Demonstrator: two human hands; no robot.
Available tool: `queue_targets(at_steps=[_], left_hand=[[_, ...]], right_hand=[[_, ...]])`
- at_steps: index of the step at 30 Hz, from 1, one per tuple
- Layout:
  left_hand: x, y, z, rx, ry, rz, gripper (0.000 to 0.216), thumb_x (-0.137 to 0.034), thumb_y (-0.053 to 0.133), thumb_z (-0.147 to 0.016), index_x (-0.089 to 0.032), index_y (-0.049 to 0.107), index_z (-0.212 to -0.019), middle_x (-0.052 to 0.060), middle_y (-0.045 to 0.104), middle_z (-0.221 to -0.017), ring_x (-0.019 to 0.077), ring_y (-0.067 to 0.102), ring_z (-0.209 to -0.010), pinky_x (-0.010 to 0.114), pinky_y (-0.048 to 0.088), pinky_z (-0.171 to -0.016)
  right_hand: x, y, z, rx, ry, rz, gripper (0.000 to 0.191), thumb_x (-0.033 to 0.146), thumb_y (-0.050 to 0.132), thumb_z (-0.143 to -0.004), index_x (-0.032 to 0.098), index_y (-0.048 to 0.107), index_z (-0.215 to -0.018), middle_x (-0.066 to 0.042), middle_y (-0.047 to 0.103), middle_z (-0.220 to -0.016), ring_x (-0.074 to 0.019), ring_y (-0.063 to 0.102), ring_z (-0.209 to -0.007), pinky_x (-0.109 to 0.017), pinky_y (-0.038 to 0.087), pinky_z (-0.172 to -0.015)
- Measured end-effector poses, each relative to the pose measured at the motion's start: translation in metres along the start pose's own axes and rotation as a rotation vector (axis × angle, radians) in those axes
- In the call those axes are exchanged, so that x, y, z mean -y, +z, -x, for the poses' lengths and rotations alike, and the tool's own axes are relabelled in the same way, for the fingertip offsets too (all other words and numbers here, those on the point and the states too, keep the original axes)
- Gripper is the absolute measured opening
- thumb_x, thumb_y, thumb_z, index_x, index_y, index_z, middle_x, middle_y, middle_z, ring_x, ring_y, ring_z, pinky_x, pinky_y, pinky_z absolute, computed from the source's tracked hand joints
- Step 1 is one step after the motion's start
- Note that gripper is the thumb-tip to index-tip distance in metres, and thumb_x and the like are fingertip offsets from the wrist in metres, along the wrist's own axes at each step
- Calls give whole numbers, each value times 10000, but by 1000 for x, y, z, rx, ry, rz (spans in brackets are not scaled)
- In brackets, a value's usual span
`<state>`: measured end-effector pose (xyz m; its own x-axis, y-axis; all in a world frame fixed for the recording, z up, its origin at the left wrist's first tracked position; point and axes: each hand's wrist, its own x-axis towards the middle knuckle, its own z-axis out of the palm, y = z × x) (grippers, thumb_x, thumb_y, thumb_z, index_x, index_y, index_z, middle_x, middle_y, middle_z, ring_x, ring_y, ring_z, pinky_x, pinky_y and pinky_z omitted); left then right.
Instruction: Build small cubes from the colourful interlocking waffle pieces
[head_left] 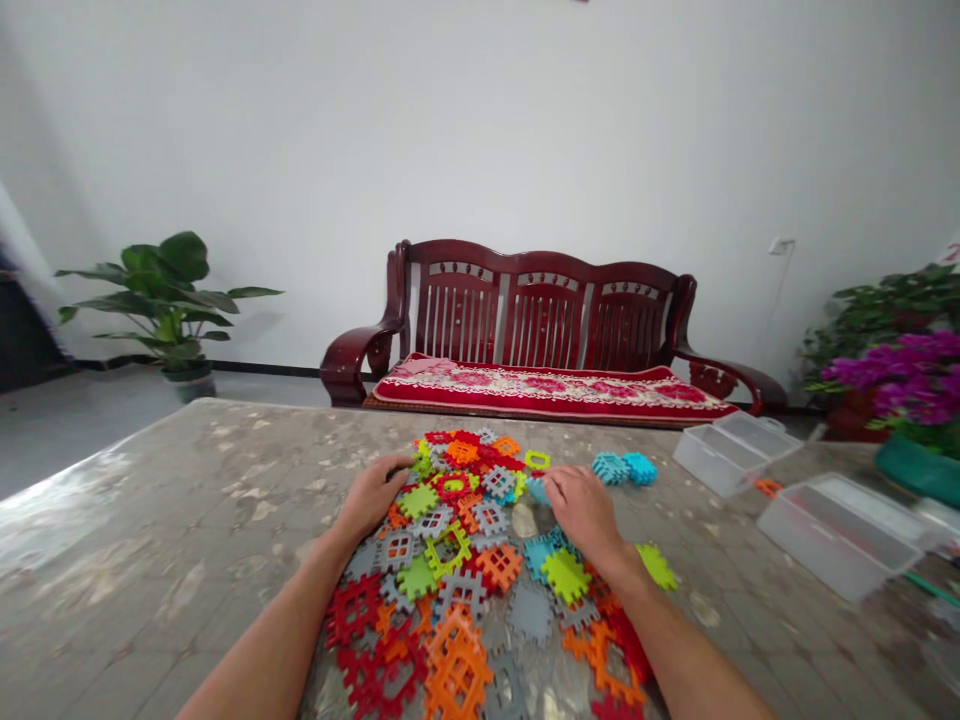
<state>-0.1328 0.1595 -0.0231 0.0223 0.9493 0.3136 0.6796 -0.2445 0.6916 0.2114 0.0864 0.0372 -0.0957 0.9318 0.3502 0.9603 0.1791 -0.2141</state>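
My left hand (377,492) rests at the left edge of a heap of flat interlocking plastic tiles, its thumb and fingers apart with nothing visible between them. A lime-green tile (418,501) lies just beside it. On the heap's right side, my right hand (586,508) has its fingers closed on a blue tile (537,489), partly hidden by the fingertips. Below that hand lie another lime tile (566,575) and some blue ones. Red, orange, grey and green tiles overlap between my forearms, some with window cut-outs, like the orange tile (499,566).
Two blue tile stacks (624,468) stand beyond my right hand. Farther right are a clear plastic box (720,458) and a second clear box (840,540). A patterned cover lies over the table (187,560). Behind it stands a wooden bench (540,310), with potted plants either side.
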Motion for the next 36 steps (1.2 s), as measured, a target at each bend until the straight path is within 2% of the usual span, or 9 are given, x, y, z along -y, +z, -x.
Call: queue_targets(at_steps=[2,6,10,13,18,21,27,31,36], left_hand=[[1,0,0,-1,-1,-2,432,-420,471,-783,-194,740,-1033,81,754,-1108,261,674,-1065,409,485,-1023],[3,1,-1,4,3,-9,423,-429,478,-782,-207,743,-1027,68,759,-1104,256,672,-1072,394,483,-1026],[3,0,-1,3,6,-16,407,-430,481,-789,-225,743,-1024,56,762,-1110,253,669,-1069,393,477,-1029],[3,-1,0,7,1,-31,410,-436,481,-794,-224,745,-1025,57,761,-1122,258,673,-1059,395,482,-1022],[1,-1,0,2,-6,-37,418,-449,487,-796,-228,745,-1039,52,762,-1118,257,680,-1052,386,494,-1009],[2,-1,0,4,-4,-37,429,-454,482,-796,-221,746,-1041,57,761,-1120,258,680,-1057,384,494,-1010],[8,0,-2,11,11,-36,427,-451,474,-803,-218,744,-1038,64,757,-1128,257,678,-1069,396,482,-1029],[9,0,-2,-5,22,-34,423,-458,482,-803,-221,747,-1031,61,760,-1120,264,683,-1059,404,489,-1022],[8,0,-3,3,11,-33,422,-459,489,-793,-226,749,-1030,61,760,-1123,266,682,-1064,402,488,-1028]], right_hand=[[-10,-2,-5,-15,85,-41,371,290,396,-983,234,756,-910,-42,766,-1022,-191,631,-970,-261,387,-820],[-31,-5,-10,63,243,-43,431,339,385,-976,211,733,-755,-50,759,-833,-176,644,-789,-251,364,-654],[-48,-4,-10,62,259,-78,362,312,415,-945,217,758,-878,-62,768,-945,-194,672,-886,-262,421,-730],[-53,-3,-9,96,198,-203,304,291,553,-844,228,739,-1076,-50,752,-1085,-206,670,-984,-295,463,-853],[-43,-9,-5,166,-80,-206,484,234,662,-708,214,700,-1190,-63,677,-1274,-240,581,-1165,-357,402,-1028],[-34,-11,0,206,-164,-147,503,232,681,-709,234,693,-1211,-47,666,-1303,-244,547,-1183,-365,375,-1038],[-22,-1,6,213,-184,-74,412,208,642,-756,236,714,-1160,-46,704,-1207,-241,555,-1118,-374,385,-987],[-30,-9,-1,184,-133,-176,503,205,647,-720,211,683,-1221,-60,709,-1194,-246,586,-1102,-368,421,-978],[-77,-35,-9,196,101,-418,585,196,639,-656,176,665,-1240,-79,720,-1159,-225,651,-962,-361,499,-900]])
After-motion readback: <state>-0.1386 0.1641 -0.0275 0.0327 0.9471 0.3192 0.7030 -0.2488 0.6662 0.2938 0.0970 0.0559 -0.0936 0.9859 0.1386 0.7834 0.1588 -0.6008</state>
